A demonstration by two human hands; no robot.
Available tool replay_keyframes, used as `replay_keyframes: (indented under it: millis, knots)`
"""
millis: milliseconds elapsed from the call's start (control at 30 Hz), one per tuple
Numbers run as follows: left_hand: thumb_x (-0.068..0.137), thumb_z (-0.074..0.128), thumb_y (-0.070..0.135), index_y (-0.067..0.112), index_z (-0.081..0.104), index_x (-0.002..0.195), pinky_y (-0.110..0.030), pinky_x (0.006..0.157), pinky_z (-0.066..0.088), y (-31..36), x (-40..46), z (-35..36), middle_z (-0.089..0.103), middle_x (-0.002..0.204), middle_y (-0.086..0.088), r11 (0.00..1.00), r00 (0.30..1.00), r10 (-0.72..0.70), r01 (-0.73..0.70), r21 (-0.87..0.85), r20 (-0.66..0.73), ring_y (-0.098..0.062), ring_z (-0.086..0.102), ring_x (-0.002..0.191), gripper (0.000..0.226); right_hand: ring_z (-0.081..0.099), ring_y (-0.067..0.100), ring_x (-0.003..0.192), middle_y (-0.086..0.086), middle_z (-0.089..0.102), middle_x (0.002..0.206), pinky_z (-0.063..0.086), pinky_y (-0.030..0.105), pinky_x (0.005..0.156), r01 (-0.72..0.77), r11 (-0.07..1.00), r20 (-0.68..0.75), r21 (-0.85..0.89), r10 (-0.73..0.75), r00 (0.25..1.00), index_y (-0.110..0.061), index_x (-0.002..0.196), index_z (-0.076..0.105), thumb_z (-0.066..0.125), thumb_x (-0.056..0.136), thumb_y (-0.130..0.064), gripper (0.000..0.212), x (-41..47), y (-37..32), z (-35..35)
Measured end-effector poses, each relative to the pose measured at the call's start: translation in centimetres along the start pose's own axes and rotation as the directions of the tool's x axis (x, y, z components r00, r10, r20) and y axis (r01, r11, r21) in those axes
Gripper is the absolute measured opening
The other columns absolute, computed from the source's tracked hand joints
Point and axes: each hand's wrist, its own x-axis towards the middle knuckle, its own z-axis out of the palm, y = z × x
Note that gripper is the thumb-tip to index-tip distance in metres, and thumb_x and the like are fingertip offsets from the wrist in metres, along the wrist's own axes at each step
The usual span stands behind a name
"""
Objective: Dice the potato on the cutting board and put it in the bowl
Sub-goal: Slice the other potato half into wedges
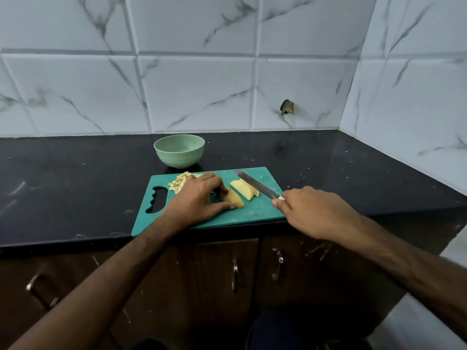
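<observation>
While my left hand [199, 198] lies on the green cutting board [262, 210], its fingers and thumb curl round a potato wedge [233, 199] — fingers over the far side, thumb tip against the near end. The wedge rests skin side up near the middle of the board. Just to its right, apart from that hand, lie two or three more potato slices [243, 189], cut faces pale yellow, leaning on one another.

My right hand [313, 210] grips the knife handle [280, 197] at the board's right edge; only a small white part of the handle shows past my fingers. The knife blade [257, 185] points away and to the left, lying low across the far side of the slices — whether it touches them I cannot tell. So the slices sit between my two hands, and the wedge sits under the left one.

A heap of diced potato [180, 184] lies at the far left part of the board, just behind my left hand and partly hidden by it. The board's handle cut-out [158, 199] is at the left end.

The pale green bowl [179, 150] stands on the black bench [75, 178] just beyond the board's far edge, near the dice; no potato shows in the part of its inside I can see. The board's near edge overhangs the bench front slightly. Marbled white tiles [197, 92] back the bench.
</observation>
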Motion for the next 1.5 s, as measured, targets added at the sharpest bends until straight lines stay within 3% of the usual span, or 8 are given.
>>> replay_keyframes:
  millis: [167, 400, 767, 933, 1267, 1433, 1500]
  knots:
    - [0.076, 0.071, 0.064, 0.027, 0.065, 0.092, -0.035, 0.078, 0.042, 0.0, -0.1, 0.0, 0.058, 0.091, 0.016, 1.0, 1.0, 0.006, -0.006, -0.002, -0.014, -0.007, 0.058, 0.086, 0.041, 0.052, 0.009, 0.068, -0.005, 0.052, 0.081, 0.035, 0.029, 0.054, 0.026, 1.0, 0.016, -0.015, -0.026, 1.0, -0.025, 0.091, 0.051, 0.027, 0.108, -0.053, 0.041, 0.4, -1.3, 0.1]
    - [0.077, 0.071, 0.063, 0.022, 0.066, 0.092, -0.04, 0.079, 0.043, 0.2, -0.1, -0.2, 0.058, 0.091, 0.013, 1.0, 1.0, 0.012, -0.012, 0.001, -0.019, -0.01, 0.058, 0.085, 0.043, 0.059, 0.011, 0.074, -0.004, 0.056, 0.083, 0.056, 0.034, 0.073, 0.053, 0.998, 0.053, -0.042, -0.051, 0.997, -0.025, 0.096, 0.054, 0.027, 0.108, -0.053, 0.041, 0.9, -2.5, 0.7]
    - [0.077, 0.069, 0.063, 0.023, 0.066, 0.091, -0.038, 0.079, 0.041, 0.2, -0.2, -0.3, 0.058, 0.092, 0.015, 1.0, 1.0, 0.018, -0.018, 0.008, -0.013, -0.008, 0.058, 0.084, 0.044, 0.053, 0.009, 0.07, -0.005, 0.051, 0.081, 0.051, 0.029, 0.068, 0.092, 0.983, 0.042, -0.157, -0.086, 0.995, -0.024, 0.099, 0.047, 0.025, 0.109, -0.05, 0.036, 0.6, -3.3, 0.3]
    - [0.078, 0.072, 0.062, 0.026, 0.062, 0.087, -0.038, 0.076, 0.045, 0.0, -0.1, -0.1, 0.056, 0.09, 0.016, 0.999, 0.999, 0.032, -0.032, 0.0, -0.017, -0.007, 0.056, 0.081, 0.039, 0.043, 0.01, 0.064, -0.004, 0.04, 0.075, 0.053, 0.038, 0.074, 0.067, 0.982, 0.017, -0.179, -0.065, 0.998, -0.022, 0.102, 0.046, 0.028, 0.11, -0.044, 0.03, 0.0, -4.1, 0.8]
    - [0.078, 0.073, 0.06, 0.022, 0.068, 0.093, -0.045, 0.082, 0.051, -0.2, -0.1, -0.1, 0.065, 0.096, 0.011, 0.999, 1.0, 0.029, -0.029, -0.031, -0.003, -0.008, 0.061, 0.088, 0.041, 0.048, 0.01, 0.069, -0.003, 0.049, 0.08, 0.04, 0.035, 0.068, 0.113, 0.993, 0.113, -0.032, -0.108, 0.988, -0.019, 0.096, 0.048, 0.032, 0.11, -0.043, 0.032, 2.7, -4.1, 1.0]
    - [0.079, 0.071, 0.062, 0.022, 0.068, 0.093, -0.044, 0.079, 0.052, -0.2, 0.0, -0.1, 0.066, 0.096, 0.011, 0.999, 0.999, 0.036, -0.036, -0.027, -0.01, -0.007, 0.062, 0.086, 0.042, 0.06, 0.016, 0.083, 0.0, 0.057, 0.086, 0.046, 0.035, 0.071, 0.109, 0.994, 0.099, 0.03, -0.111, 0.989, -0.016, 0.1, 0.056, 0.034, 0.109, -0.044, 0.036, 3.0, -3.9, 3.2]
    - [0.079, 0.071, 0.062, 0.023, 0.068, 0.091, -0.044, 0.079, 0.052, -0.2, 0.0, -0.1, 0.067, 0.095, 0.012, 0.999, 0.999, 0.038, -0.038, -0.017, -0.019, -0.006, 0.062, 0.086, 0.041, 0.058, 0.015, 0.077, -0.002, 0.055, 0.083, 0.044, 0.036, 0.068, 0.103, 0.993, 0.075, 0.054, -0.107, 0.991, -0.019, 0.098, 0.056, 0.033, 0.109, -0.046, 0.037, 1.6, -3.0, 3.6]
